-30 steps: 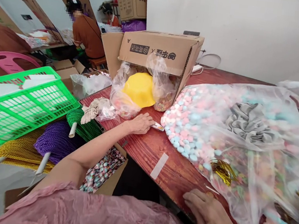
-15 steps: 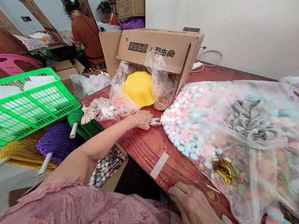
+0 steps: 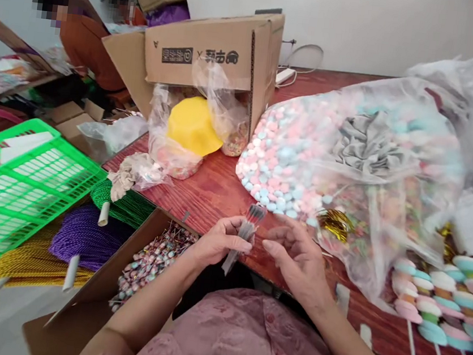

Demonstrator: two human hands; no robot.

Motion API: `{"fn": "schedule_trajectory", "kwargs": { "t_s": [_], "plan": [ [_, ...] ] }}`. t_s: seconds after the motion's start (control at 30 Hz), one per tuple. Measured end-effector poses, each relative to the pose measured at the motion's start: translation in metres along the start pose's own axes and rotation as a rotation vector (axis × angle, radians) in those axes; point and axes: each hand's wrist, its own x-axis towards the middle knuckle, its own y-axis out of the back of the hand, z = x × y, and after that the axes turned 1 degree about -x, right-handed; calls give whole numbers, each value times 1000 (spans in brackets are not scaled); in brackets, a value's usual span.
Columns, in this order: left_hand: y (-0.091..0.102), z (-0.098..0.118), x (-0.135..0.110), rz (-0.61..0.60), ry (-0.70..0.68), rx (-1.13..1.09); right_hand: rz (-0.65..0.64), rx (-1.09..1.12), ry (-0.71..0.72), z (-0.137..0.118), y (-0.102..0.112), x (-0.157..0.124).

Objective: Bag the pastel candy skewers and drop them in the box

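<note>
My left hand [image 3: 224, 241] is closed around a narrow, shiny bundle of clear plastic sleeves [image 3: 250, 224] with reddish marks near the upper end; it is held over the table's front edge. I cannot tell how many sleeves there are. My right hand [image 3: 296, 255] is just to the right, fingers apart and curved, holding nothing and not touching the bundle. Beyond the hands lies a big clear plastic bag of pink, white and blue sweets [image 3: 280, 171]. Skewers of stacked marshmallow-like sweets [image 3: 440, 300] rest at the right.
A cardboard box [image 3: 217, 44] stands behind a yellow bowl-shaped piece [image 3: 193, 127] on the red-brown table [image 3: 208, 203]. A green basket [image 3: 47, 190], cord bundles [image 3: 84, 237] and a box of small wrapped items [image 3: 150, 259] are at left. Co-workers sit behind.
My left hand has drawn back from the tabletop toward me, bringing the plastic bundle. My right hand has lifted from the table edge and come up beside it. The view has shifted to the right.
</note>
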Motion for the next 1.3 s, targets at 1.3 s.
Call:
{"fn": "schedule_trajectory", "kwargs": {
  "t_s": [1.3],
  "plan": [
    [-38, -38, 2, -95, 226, 101, -211, -963, 788, 6, 54, 12]
  ]
}}
